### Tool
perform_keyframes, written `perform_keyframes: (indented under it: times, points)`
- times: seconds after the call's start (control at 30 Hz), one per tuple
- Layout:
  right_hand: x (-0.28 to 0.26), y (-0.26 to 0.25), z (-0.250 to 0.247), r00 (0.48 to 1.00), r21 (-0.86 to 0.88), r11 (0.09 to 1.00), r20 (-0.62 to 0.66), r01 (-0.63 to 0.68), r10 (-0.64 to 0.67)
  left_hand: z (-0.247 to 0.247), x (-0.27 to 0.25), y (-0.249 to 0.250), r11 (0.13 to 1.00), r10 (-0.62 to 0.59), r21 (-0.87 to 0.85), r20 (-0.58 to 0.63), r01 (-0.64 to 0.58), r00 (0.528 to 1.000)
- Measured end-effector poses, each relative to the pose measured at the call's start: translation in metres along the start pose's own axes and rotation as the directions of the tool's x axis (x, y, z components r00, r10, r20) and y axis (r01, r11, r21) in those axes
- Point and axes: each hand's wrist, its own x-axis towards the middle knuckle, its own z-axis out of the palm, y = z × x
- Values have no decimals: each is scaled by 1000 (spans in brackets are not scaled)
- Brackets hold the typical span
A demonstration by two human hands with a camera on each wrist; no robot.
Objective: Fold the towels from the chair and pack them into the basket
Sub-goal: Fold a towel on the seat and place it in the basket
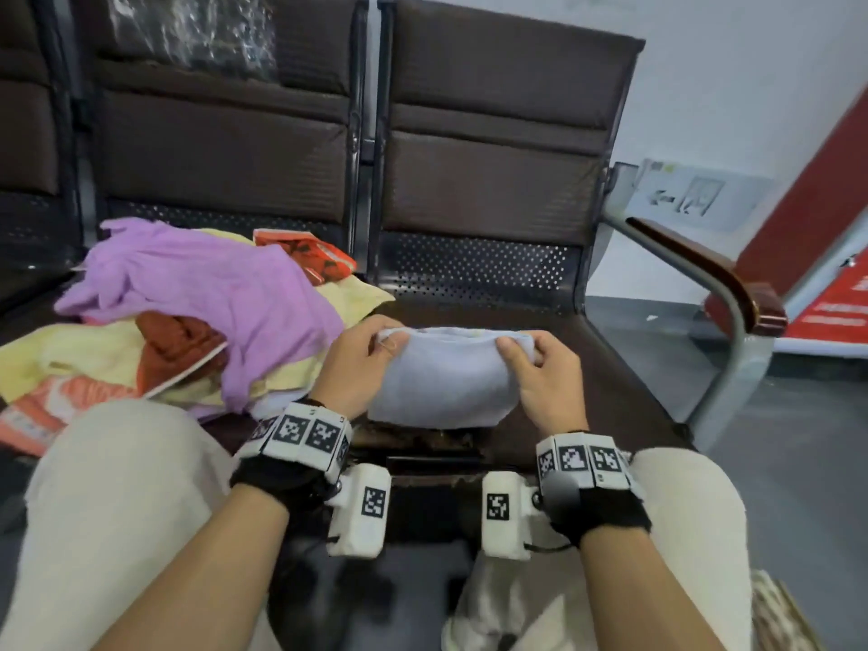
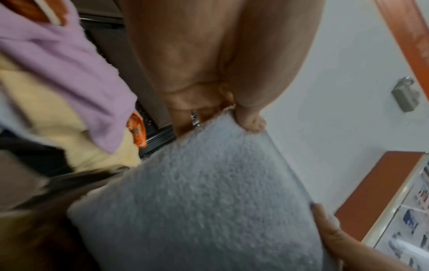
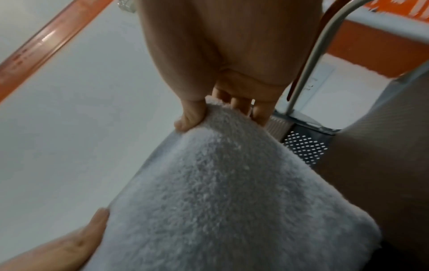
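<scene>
you have the pale blue towel [image 1: 437, 378] held up over the front of the right-hand chair seat [image 1: 610, 368], folded at least once by the look of its doubled top edge. your left hand [image 1: 357, 368] pinches its top left corner, thumb in front and fingers behind, and your right hand [image 1: 545, 373] pinches the top right corner the same way; the wrist views show each thumb pressed into the pile. so each grip is closed on the cloth, neither spread.

as a judgement, the task is early. this one towel is partway through folding and not yet packed. no basket shows in any view, so you cannot tell from here where it stands or whether anything is in it yet.

what is left lies on the neighbouring seat to your left: a loose heap with a purple towel [image 1: 211, 293] on top, a yellow towel [image 1: 84, 359] spread beneath it and a rust-red cloth [image 1: 174, 340] tucked between. orange and white printed packets [image 1: 305, 251] are mixed into that heap, and they will likely need separating from the towels.

the heap's edge sits just beside your left wrist, so a wide fold could drag it. the armrest [image 1: 704, 274] bounds the seat on the right.
</scene>
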Motion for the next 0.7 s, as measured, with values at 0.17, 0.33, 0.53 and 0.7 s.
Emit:
perform_keyframes:
  times: [0.17, 0.33, 0.53, 0.7]
  points:
    - [-26, 21, -4, 995, -31, 997, 52, -77, 79, 13, -22, -26, 997, -65, 35, 40, 63, 997]
    - [-13, 40, 9, 936, -8, 966, 246, -259, 253, 15, 2, -41, 993, -121, -14, -12, 121, 993]
    - [32, 65, 27, 919, -238, 951, 292, -199, 266, 25, 54, -69, 981, -181, -64, -10, 180, 983]
    - [75, 75, 41, 933, -258, 941, 227, -220, 281, 36, 99, -91, 957, -280, -74, 9, 280, 960]
